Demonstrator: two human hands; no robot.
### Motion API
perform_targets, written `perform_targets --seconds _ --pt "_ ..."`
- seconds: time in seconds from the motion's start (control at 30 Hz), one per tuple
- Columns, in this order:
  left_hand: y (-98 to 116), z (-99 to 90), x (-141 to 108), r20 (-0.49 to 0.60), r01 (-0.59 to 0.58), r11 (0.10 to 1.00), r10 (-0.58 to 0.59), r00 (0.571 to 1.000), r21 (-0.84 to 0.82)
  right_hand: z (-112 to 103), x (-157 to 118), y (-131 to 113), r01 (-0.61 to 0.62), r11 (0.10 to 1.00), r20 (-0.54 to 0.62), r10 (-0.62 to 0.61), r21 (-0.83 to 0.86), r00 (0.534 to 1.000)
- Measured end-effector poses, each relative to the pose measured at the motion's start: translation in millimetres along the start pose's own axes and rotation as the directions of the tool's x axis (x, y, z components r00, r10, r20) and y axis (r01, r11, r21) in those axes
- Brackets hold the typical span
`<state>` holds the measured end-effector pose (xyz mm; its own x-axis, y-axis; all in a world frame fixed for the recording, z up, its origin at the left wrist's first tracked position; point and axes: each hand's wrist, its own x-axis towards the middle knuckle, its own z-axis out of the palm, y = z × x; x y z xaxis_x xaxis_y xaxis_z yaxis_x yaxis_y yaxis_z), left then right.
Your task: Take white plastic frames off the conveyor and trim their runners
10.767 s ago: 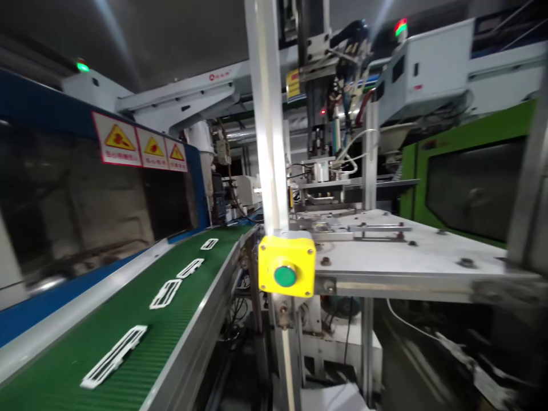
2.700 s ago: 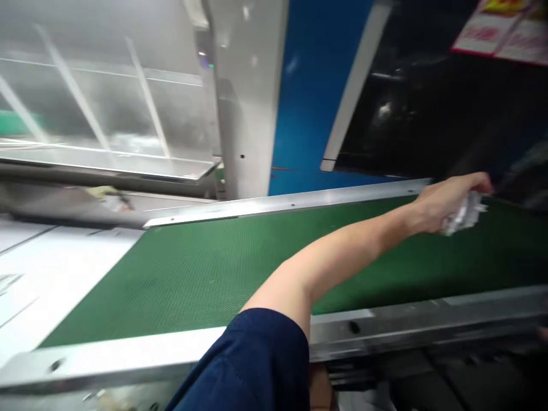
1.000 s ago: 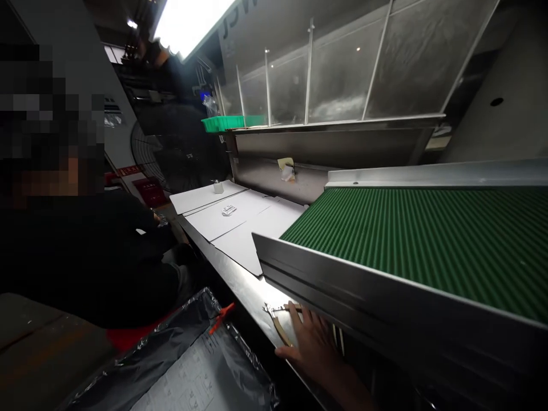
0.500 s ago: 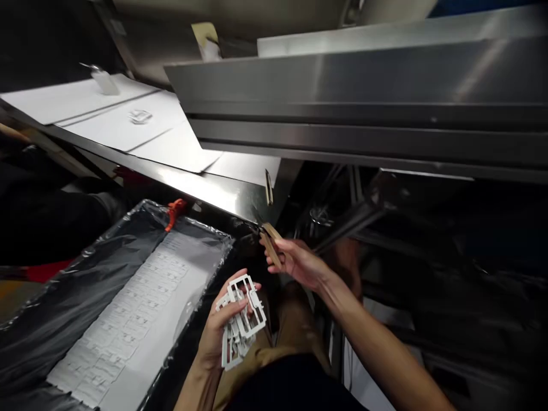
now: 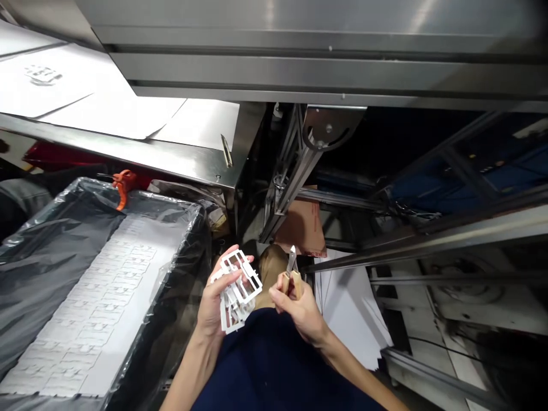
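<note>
My left hand (image 5: 214,299) is closed round several white plastic frames (image 5: 241,275), thin pieces with cut-out slots, stacked loosely with the thumb across them. To its right, my right hand (image 5: 302,311) grips a pair of nippers (image 5: 293,274) by tan handles, the metal jaws pointing up and away from me. The nippers and the white frames are apart. Left of both hands stands a bin lined with clear plastic (image 5: 194,228), with rows of similar white pieces (image 5: 103,291) lying on a white sheet inside it.
An orange clamp (image 5: 123,185) grips the bin's far rim. Beyond it, a metal table (image 5: 171,162) carries white sheets (image 5: 124,108) and tweezers (image 5: 226,151). A broad metal beam (image 5: 299,71) crosses above. Frame bars (image 5: 295,177) and cardboard (image 5: 302,228) are on the right.
My view has turned right and down. My right hand has drawn the nippers back from near the table edge, closer to my body. The white frames stay in my left hand.
</note>
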<state>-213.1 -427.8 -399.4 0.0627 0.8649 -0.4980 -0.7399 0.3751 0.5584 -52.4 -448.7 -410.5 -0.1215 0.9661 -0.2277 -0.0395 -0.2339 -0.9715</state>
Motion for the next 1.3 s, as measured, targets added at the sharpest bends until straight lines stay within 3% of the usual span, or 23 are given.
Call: perform_targets --seconds 0.2,0.33,0.57,0.73,1.07,1.3 --pt "-8 4.5 -3 -0.05 -0.154 0.983 0.15 0.987 -0.096 29 2 -17 0.004 0.998 0.072 -0.008 0.06 0.997" --pt "-14 7.8 -6 -0.057 -0.209 0.975 0.205 0.977 -0.073 38 3 -24 0.049 0.994 -0.016 -0.047 0.103 0.999" --pt "-9 14.9 -16 -0.1 -0.278 0.955 0.288 0.952 0.101 16 10 -23 0.046 0.998 -0.034 -0.045 0.039 0.998" --pt "-4 11.9 -18 -0.11 -0.262 0.942 0.29 0.951 0.212 4 15 -21 0.063 0.997 -0.075 -0.067 -0.052 0.995" --pt "-7 -11.6 -10 -0.001 -0.197 0.976 0.198 0.98 0.094 -10 23 -17 0.073 0.995 -0.092 -0.078 -0.061 0.993" --pt "-8 -13.3 -12 0.04 -0.199 0.969 0.195 0.98 0.146 -14 26 -19 0.101 0.993 -0.085 -0.105 -0.055 0.991"
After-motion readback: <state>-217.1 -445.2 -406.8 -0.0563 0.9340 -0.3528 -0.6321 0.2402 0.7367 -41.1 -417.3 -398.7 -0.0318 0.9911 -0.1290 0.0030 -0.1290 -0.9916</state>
